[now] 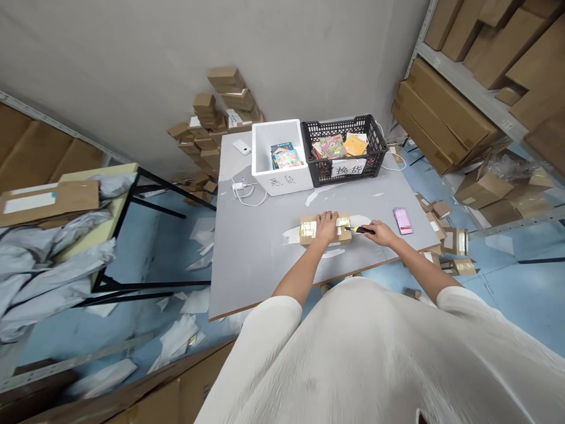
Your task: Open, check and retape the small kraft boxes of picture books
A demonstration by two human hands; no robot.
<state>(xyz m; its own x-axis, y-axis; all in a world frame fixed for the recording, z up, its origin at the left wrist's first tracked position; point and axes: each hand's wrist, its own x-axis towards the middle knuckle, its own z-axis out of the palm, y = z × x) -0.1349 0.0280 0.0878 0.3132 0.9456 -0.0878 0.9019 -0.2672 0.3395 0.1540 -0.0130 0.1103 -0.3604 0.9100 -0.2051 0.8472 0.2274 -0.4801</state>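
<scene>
A small cardboard box (308,234) with shiny tape and a white label lies on the grey table (247,253). My left hand (326,227) grips the box from above, its fingers over the far edge. In my right hand (380,233) is a black and yellow utility knife (362,229), held by the handle. The knife's blade end points left and meets the right end of the box; whether it has cut in cannot be made out. To the right of that hand lies a phone (403,221) with a pinkish screen.
Behind the box stand a white foam bin (282,184) and a black plastic crate (315,174), both containing books. A white charger cable (253,200) and a white phone (242,146) lie at the back left. Stacked parcels (205,126), a parcel-laden side table (123,176) and shelves (481,82) surround the table.
</scene>
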